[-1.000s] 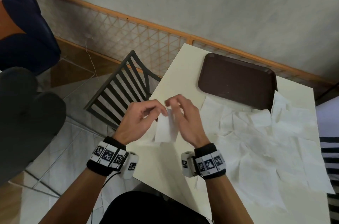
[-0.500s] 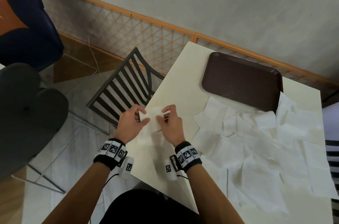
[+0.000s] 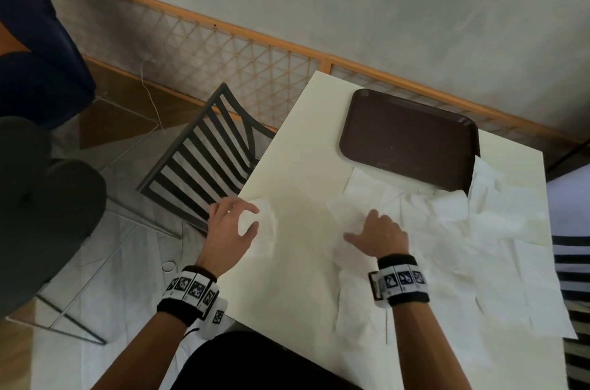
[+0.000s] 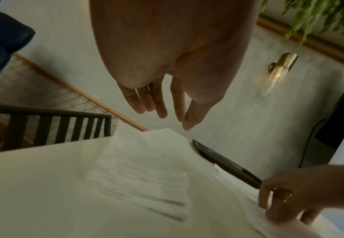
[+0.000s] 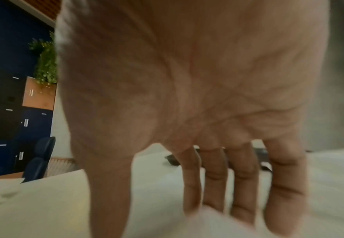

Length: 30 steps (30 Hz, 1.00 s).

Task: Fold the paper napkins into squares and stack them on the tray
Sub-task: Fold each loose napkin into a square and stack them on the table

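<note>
A folded white napkin point(image 3: 266, 230) point(image 4: 142, 173) lies flat near the left edge of the cream table point(image 3: 297, 278). My left hand point(image 3: 255, 217) point(image 4: 167, 112) hovers just over it with straight fingers and holds nothing. My right hand point(image 3: 360, 225) point(image 5: 152, 222) is further right, with its fingertips point(image 5: 191, 201) down on the near-left edge of a spread of unfolded napkins point(image 3: 463, 246). The dark brown tray point(image 3: 408, 140) point(image 4: 226, 164) sits at the far side of the table with nothing on it.
A black slatted chair point(image 3: 207, 166) stands against the table's left edge, close to my left hand. A wooden lattice rail point(image 3: 223, 48) runs along the wall behind. Dark seats point(image 3: 38, 198) are at far left and a striped seat point(image 3: 571, 255) at the right edge.
Both hands were pinching the napkin above the table. It now lies on the table, my left hand has let go, and my right hand has moved right onto the napkin pile.
</note>
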Each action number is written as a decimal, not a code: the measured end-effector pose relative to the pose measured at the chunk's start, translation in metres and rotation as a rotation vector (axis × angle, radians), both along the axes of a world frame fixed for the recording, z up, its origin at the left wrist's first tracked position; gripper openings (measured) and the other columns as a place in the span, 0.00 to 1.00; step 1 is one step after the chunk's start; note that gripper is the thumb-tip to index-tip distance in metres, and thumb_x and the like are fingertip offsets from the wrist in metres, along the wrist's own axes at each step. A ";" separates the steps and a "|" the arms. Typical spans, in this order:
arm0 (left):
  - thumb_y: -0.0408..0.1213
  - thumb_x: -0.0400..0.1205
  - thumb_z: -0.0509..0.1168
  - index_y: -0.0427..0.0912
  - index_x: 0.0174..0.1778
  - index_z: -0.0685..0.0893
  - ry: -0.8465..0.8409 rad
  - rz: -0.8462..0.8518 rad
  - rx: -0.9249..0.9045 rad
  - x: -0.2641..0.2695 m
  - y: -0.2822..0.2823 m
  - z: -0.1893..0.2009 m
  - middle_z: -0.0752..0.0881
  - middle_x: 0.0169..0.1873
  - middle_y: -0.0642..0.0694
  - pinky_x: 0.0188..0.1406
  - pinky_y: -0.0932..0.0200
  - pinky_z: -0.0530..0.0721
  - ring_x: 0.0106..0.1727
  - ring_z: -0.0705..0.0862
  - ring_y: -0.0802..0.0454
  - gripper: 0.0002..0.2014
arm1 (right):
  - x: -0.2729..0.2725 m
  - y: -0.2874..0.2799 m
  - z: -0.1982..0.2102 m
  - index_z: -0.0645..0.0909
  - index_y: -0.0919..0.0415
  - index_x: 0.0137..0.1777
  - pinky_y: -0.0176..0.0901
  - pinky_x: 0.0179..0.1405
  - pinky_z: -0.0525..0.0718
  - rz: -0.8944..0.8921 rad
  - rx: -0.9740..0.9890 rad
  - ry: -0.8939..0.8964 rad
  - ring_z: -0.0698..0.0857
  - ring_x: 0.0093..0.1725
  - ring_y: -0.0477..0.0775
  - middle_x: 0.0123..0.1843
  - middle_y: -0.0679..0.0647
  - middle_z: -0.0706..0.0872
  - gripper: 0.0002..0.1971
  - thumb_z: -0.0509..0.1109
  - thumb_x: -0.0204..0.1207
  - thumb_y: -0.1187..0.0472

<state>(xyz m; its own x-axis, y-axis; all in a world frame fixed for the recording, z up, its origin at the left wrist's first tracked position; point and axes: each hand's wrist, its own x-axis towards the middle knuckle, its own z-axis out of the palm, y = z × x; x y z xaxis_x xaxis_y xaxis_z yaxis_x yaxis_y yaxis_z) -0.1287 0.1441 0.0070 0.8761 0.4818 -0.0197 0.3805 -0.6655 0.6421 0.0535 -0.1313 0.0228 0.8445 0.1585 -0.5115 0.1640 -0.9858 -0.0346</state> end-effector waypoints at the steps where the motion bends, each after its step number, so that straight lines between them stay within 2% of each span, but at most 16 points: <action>1: 0.39 0.85 0.76 0.57 0.62 0.88 -0.008 -0.019 -0.030 0.002 -0.004 0.002 0.79 0.64 0.58 0.69 0.55 0.73 0.68 0.70 0.54 0.13 | -0.001 -0.009 -0.002 0.76 0.54 0.73 0.63 0.74 0.84 0.012 0.024 0.035 0.88 0.71 0.66 0.69 0.58 0.85 0.30 0.77 0.81 0.35; 3: 0.38 0.86 0.75 0.59 0.59 0.88 -0.026 -0.064 -0.099 0.009 -0.014 0.006 0.82 0.59 0.61 0.66 0.55 0.77 0.64 0.76 0.54 0.11 | -0.004 -0.020 -0.004 0.82 0.43 0.58 0.62 0.74 0.85 0.023 0.161 0.065 0.90 0.64 0.59 0.62 0.51 0.90 0.11 0.77 0.82 0.43; 4: 0.38 0.86 0.75 0.59 0.58 0.87 -0.041 -0.090 -0.138 0.013 -0.020 0.009 0.83 0.57 0.64 0.65 0.55 0.80 0.62 0.79 0.56 0.10 | -0.006 -0.022 -0.002 0.84 0.40 0.51 0.62 0.72 0.86 0.016 0.252 0.069 0.90 0.60 0.55 0.57 0.46 0.93 0.05 0.77 0.82 0.46; 6: 0.40 0.87 0.74 0.59 0.56 0.87 -0.075 -0.143 -0.249 0.021 -0.033 0.016 0.88 0.54 0.63 0.62 0.55 0.85 0.59 0.85 0.58 0.08 | -0.012 -0.025 0.003 0.84 0.36 0.46 0.62 0.69 0.86 -0.010 0.431 0.063 0.90 0.56 0.48 0.48 0.36 0.94 0.05 0.78 0.82 0.47; 9: 0.48 0.87 0.75 0.56 0.59 0.88 -0.096 -0.178 -0.445 0.034 -0.055 0.031 0.93 0.52 0.58 0.60 0.55 0.89 0.58 0.90 0.58 0.07 | -0.024 -0.023 0.027 0.85 0.38 0.47 0.60 0.68 0.85 0.028 0.718 -0.081 0.91 0.57 0.41 0.47 0.34 0.93 0.08 0.81 0.83 0.50; 11: 0.59 0.83 0.76 0.55 0.65 0.85 -0.031 -0.189 -0.570 0.041 -0.070 0.041 0.93 0.55 0.55 0.63 0.56 0.88 0.60 0.90 0.59 0.19 | -0.033 -0.018 0.050 0.87 0.46 0.48 0.51 0.65 0.88 -0.022 1.002 -0.127 0.93 0.55 0.47 0.48 0.41 0.94 0.08 0.82 0.85 0.57; 14: 0.73 0.75 0.75 0.59 0.76 0.78 0.099 -0.176 -0.782 0.051 -0.083 0.058 0.92 0.62 0.54 0.68 0.57 0.85 0.63 0.90 0.64 0.38 | -0.041 -0.008 0.081 0.90 0.56 0.52 0.50 0.57 0.90 -0.175 1.327 -0.145 0.93 0.54 0.51 0.51 0.49 0.94 0.05 0.79 0.87 0.66; 16: 0.71 0.75 0.77 0.57 0.78 0.76 0.082 -0.172 -0.910 0.057 -0.089 0.070 0.94 0.62 0.51 0.74 0.47 0.85 0.65 0.91 0.57 0.39 | -0.041 -0.002 0.092 0.91 0.56 0.54 0.47 0.54 0.88 -0.258 1.431 -0.141 0.92 0.54 0.49 0.52 0.51 0.94 0.05 0.78 0.87 0.67; 18: 0.56 0.82 0.80 0.50 0.78 0.80 -0.017 -0.167 -1.015 0.063 -0.093 0.083 0.95 0.62 0.46 0.75 0.37 0.86 0.66 0.93 0.48 0.31 | -0.041 0.001 0.096 0.92 0.55 0.58 0.44 0.55 0.88 -0.295 1.468 -0.141 0.92 0.58 0.46 0.56 0.50 0.95 0.07 0.79 0.87 0.67; 20: 0.40 0.84 0.80 0.43 0.73 0.87 -0.161 -0.132 -1.003 0.066 -0.091 0.094 0.95 0.62 0.44 0.74 0.33 0.87 0.66 0.93 0.43 0.22 | -0.042 0.004 0.096 0.89 0.54 0.65 0.47 0.59 0.90 -0.326 1.503 -0.098 0.92 0.62 0.50 0.60 0.51 0.95 0.13 0.81 0.85 0.67; 21: 0.36 0.84 0.79 0.42 0.71 0.89 -0.219 -0.107 -0.958 0.066 -0.088 0.098 0.96 0.61 0.44 0.72 0.33 0.89 0.64 0.94 0.43 0.18 | -0.042 0.005 0.096 0.87 0.54 0.69 0.48 0.59 0.91 -0.360 1.523 -0.048 0.93 0.62 0.54 0.61 0.52 0.96 0.17 0.83 0.83 0.66; 23: 0.35 0.84 0.79 0.41 0.67 0.92 -0.287 -0.085 -0.846 0.065 -0.082 0.107 0.97 0.57 0.47 0.67 0.33 0.91 0.61 0.95 0.45 0.15 | -0.042 0.008 0.094 0.84 0.56 0.72 0.45 0.56 0.91 -0.398 1.539 0.064 0.94 0.54 0.56 0.54 0.54 0.97 0.22 0.85 0.81 0.66; 25: 0.34 0.85 0.78 0.41 0.65 0.93 -0.331 -0.090 -0.755 0.061 -0.074 0.111 0.97 0.55 0.47 0.64 0.33 0.92 0.59 0.96 0.46 0.13 | -0.041 0.011 0.089 0.89 0.61 0.67 0.50 0.57 0.91 -0.314 1.533 0.090 0.92 0.51 0.57 0.50 0.58 0.96 0.15 0.83 0.82 0.69; 27: 0.31 0.87 0.76 0.39 0.63 0.95 -0.393 -0.129 -0.666 0.056 -0.065 0.113 0.97 0.54 0.45 0.61 0.32 0.93 0.58 0.96 0.41 0.09 | -0.041 0.016 0.084 0.92 0.68 0.57 0.67 0.59 0.90 -0.259 1.570 0.092 0.91 0.53 0.62 0.52 0.69 0.94 0.05 0.80 0.83 0.74; 29: 0.33 0.87 0.75 0.36 0.56 0.96 -0.424 -0.186 -0.562 0.051 -0.054 0.113 0.96 0.49 0.38 0.54 0.28 0.92 0.53 0.94 0.32 0.07 | -0.041 0.023 0.081 0.91 0.75 0.53 0.74 0.59 0.89 -0.309 1.644 0.154 0.90 0.56 0.64 0.55 0.76 0.92 0.04 0.75 0.83 0.79; 30: 0.33 0.87 0.74 0.34 0.53 0.95 -0.416 -0.207 -0.523 0.049 -0.049 0.113 0.95 0.46 0.36 0.52 0.27 0.91 0.51 0.92 0.30 0.07 | -0.040 0.026 0.081 0.91 0.74 0.52 0.74 0.58 0.90 -0.326 1.670 0.185 0.90 0.57 0.64 0.55 0.74 0.92 0.07 0.73 0.82 0.82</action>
<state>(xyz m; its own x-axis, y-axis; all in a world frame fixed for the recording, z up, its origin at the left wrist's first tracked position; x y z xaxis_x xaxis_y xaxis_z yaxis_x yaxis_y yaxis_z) -0.0793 0.0951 0.1204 0.9339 0.3228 0.1537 -0.0680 -0.2617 0.9628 0.0132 -0.1054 0.1040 0.9009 0.4285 -0.0698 -0.1462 0.1482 -0.9781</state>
